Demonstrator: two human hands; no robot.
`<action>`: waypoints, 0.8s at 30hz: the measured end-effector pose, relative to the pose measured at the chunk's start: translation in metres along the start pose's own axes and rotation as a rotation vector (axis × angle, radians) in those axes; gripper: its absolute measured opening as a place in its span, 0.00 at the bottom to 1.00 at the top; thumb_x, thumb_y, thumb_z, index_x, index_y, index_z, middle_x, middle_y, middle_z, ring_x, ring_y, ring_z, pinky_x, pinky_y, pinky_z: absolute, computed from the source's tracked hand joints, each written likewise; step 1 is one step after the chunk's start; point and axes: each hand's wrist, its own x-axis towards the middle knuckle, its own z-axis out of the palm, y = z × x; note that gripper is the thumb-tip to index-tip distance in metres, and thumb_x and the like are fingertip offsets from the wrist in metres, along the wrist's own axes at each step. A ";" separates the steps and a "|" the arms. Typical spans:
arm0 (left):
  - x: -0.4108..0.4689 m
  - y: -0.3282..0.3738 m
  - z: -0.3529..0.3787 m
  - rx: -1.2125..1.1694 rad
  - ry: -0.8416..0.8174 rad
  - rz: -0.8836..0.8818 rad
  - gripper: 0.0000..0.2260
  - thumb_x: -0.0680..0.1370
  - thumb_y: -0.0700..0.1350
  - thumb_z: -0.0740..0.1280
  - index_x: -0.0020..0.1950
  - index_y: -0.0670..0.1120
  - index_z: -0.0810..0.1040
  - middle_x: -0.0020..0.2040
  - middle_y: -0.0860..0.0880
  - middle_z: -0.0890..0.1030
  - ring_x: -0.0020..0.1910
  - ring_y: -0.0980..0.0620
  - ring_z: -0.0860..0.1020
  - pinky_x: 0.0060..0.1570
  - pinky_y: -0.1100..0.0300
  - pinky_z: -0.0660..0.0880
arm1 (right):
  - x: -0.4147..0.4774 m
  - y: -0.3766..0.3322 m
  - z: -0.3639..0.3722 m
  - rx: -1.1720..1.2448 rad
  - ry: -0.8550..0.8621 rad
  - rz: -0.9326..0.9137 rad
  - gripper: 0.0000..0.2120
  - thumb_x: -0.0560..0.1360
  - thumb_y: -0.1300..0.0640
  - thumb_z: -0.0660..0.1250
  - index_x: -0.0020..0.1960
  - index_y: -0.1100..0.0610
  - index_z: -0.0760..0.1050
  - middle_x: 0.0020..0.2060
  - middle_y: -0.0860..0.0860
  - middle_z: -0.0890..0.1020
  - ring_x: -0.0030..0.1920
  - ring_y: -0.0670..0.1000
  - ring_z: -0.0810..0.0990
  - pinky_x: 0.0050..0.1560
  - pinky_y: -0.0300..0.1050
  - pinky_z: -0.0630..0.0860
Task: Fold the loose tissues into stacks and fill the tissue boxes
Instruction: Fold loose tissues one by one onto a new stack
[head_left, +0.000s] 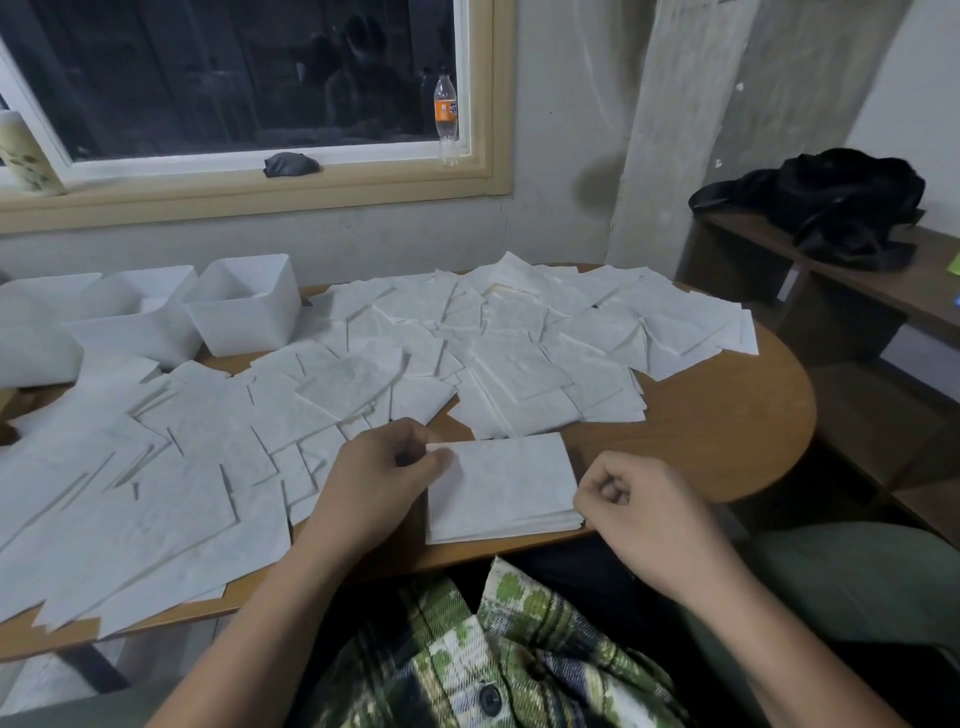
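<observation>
Left grip (379, 478): thumb laid on the far left corner of the folded stack (504, 483), fingers curled behind that corner, pinching it. Right grip (639, 499): fingers clenched into a loose fist, thumb tip touching the stack's right edge near its near corner; whether it actually holds the paper cannot be told.

The stack, a squared pile of white sheets, lies flat at the near edge of the surface (727, 426), between the two grips. The surface is brown wood with a rounded right end.

Loose tissues (363, 374) cover most of the surface in an overlapping spread, from the near left corner to the far right rim, the nearest ones just beside the stack.

Three tissue boxes (244, 306), white and open-topped, stand in a row at the far left, touching one another, with tissues lying against their bases.

Behind them runs a grey wall with a wood-framed window (234, 67), dark outside. On its sill stand a clear bottle (445, 122) with an orange label, a dark crumpled cloth (291, 164) and, at the far left, a pale patterned cup (23, 156).

At right, well apart from the surface, a low wooden bench (883, 280) carries a black bundle (831, 202). A green plaid shirt (519, 649) fills the foreground.
</observation>
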 end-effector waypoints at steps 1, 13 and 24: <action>0.000 0.000 0.000 0.035 0.008 0.007 0.06 0.79 0.52 0.74 0.48 0.51 0.83 0.43 0.51 0.85 0.44 0.55 0.81 0.44 0.64 0.73 | 0.001 -0.001 -0.001 -0.017 -0.007 0.007 0.08 0.74 0.54 0.72 0.36 0.50 0.78 0.33 0.51 0.82 0.30 0.45 0.72 0.35 0.45 0.68; -0.001 -0.004 0.004 0.046 0.019 0.089 0.08 0.76 0.49 0.78 0.52 0.57 0.82 0.40 0.57 0.83 0.42 0.60 0.81 0.37 0.69 0.70 | 0.007 -0.010 -0.012 -0.207 -0.139 0.062 0.10 0.76 0.50 0.69 0.37 0.51 0.80 0.34 0.49 0.85 0.32 0.50 0.80 0.34 0.45 0.73; -0.001 -0.008 0.012 0.107 0.124 0.252 0.12 0.76 0.46 0.77 0.54 0.59 0.79 0.44 0.54 0.77 0.42 0.55 0.77 0.38 0.65 0.72 | 0.046 0.004 -0.041 -0.262 -0.002 -0.002 0.10 0.79 0.44 0.72 0.41 0.46 0.80 0.37 0.50 0.84 0.38 0.51 0.82 0.39 0.46 0.78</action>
